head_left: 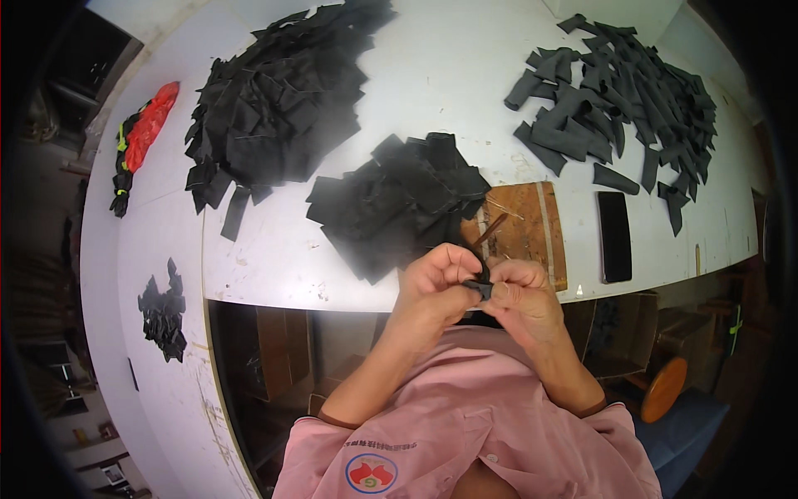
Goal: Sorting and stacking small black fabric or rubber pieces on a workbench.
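Observation:
Between my two hands, close to the table's near edge, is a small black fabric piece (477,288). My left hand (439,287) pinches one end of it. The fingers of my right hand (525,298) are closed on its other side. Just beyond my hands lies a worn brown wooden board (532,229), with a thin brown stick-like tool (490,230) on it. A pile of flat black fabric pieces (407,195) spreads left of the board and partly over it. My fingers hide much of the held piece.
A large heap of black fabric pieces (274,108) covers the far left, and rolled dark grey tubes (615,100) lie far right. A black phone (614,237) rests by the right edge. A red bag (152,125) and small dark scraps (164,314) are on the left.

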The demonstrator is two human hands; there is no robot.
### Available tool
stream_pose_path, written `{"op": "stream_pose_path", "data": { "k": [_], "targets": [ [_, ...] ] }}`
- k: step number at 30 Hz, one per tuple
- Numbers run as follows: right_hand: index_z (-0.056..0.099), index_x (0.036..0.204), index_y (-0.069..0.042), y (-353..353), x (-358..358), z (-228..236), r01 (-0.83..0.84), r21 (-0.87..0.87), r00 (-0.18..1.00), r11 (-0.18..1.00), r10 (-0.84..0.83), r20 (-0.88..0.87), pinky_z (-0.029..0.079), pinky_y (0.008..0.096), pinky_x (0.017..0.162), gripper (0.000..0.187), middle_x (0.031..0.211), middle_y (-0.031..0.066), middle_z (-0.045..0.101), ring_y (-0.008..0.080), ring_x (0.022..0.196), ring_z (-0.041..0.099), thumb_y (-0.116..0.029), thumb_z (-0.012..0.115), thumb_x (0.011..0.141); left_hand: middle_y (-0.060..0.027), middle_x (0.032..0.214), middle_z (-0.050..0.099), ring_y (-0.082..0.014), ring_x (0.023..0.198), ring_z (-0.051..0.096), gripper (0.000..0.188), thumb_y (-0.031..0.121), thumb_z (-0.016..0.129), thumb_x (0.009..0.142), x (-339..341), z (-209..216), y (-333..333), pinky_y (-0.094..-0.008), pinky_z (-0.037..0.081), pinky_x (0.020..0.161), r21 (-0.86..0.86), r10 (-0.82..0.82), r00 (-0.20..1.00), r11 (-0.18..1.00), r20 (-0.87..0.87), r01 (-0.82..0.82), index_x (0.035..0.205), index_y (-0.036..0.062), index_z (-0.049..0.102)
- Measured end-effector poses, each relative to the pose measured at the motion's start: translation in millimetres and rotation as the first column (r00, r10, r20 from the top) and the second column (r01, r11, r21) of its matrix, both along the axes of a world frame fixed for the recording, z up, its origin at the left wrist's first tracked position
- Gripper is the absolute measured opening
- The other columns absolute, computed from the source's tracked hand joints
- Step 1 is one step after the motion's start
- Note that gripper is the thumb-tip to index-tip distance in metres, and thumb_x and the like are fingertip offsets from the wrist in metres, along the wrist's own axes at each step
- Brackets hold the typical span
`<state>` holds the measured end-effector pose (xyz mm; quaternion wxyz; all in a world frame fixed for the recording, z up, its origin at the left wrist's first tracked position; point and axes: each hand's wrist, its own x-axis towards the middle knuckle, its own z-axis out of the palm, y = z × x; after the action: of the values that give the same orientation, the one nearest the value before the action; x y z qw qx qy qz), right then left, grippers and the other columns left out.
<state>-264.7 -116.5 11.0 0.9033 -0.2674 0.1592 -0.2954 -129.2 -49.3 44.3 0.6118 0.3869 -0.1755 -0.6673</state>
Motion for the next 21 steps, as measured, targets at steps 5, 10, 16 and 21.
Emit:
{"op": "stream_pose_path", "data": {
  "k": [5, 10, 16, 21],
  "targets": [
    [0.052, 0.076, -0.005, 5, 8, 2, 0.011, 0.141, 0.998, 0.990, -0.001, -0.070, 0.032, 0.0184, 0.050, 0.009, 0.064, -0.0036, 0.045, 0.0068, 0.055, 0.039, -0.012, 0.058, 0.079, 0.0008, 0.071, 0.052, -0.0021, 0.062, 0.047, 0.028, -0.011, 0.047, 0.070, -29, -9, -7, -0.0151, 0.039, 0.055, -0.147, 0.428, 0.714, 0.894, 0.554, -0.422, 0.095, -0.0005, 0.051],
    [0.048, 0.073, -0.006, -1, 10, -5, -0.054, -0.291, 0.949, 0.955, -0.042, -0.313, 0.032, 0.0166, 0.051, 0.014, 0.065, -0.0046, 0.043, 0.0030, 0.056, 0.038, -0.014, 0.056, 0.082, -0.0001, 0.074, 0.053, -0.0022, 0.064, 0.046, 0.028, -0.011, 0.048, 0.071, -28, -29, -4, -0.0151, 0.038, 0.055, -0.269, 0.459, 0.475, 0.869, 0.751, -0.415, 0.096, 0.0000, 0.051],
    [0.046, 0.072, -0.005, -2, 12, 0, -0.049, -0.520, 0.925, 0.853, -0.158, -0.346, 0.031, 0.0170, 0.050, 0.015, 0.064, -0.0034, 0.042, 0.0025, 0.057, 0.039, -0.013, 0.055, 0.082, -0.0024, 0.080, 0.056, -0.0022, 0.061, 0.047, 0.025, -0.010, 0.048, 0.072, -19, -24, 2, -0.0147, 0.037, 0.051, -0.241, 0.434, 0.557, 0.890, 0.708, -0.387, 0.095, 0.0002, 0.050],
    [0.045, 0.069, -0.004, -3, 3, -5, -0.028, -0.439, 0.932, 0.898, -0.135, -0.337, 0.033, 0.0175, 0.052, 0.018, 0.065, -0.0019, 0.042, 0.0042, 0.059, 0.039, -0.013, 0.055, 0.081, -0.0060, 0.079, 0.058, -0.0009, 0.049, 0.043, 0.023, -0.011, 0.047, 0.074, -4, -6, 2, -0.0148, 0.029, 0.037, -0.016, 0.253, 0.949, 0.967, 0.190, -0.255, 0.093, 0.0018, 0.046]
  ]
}}
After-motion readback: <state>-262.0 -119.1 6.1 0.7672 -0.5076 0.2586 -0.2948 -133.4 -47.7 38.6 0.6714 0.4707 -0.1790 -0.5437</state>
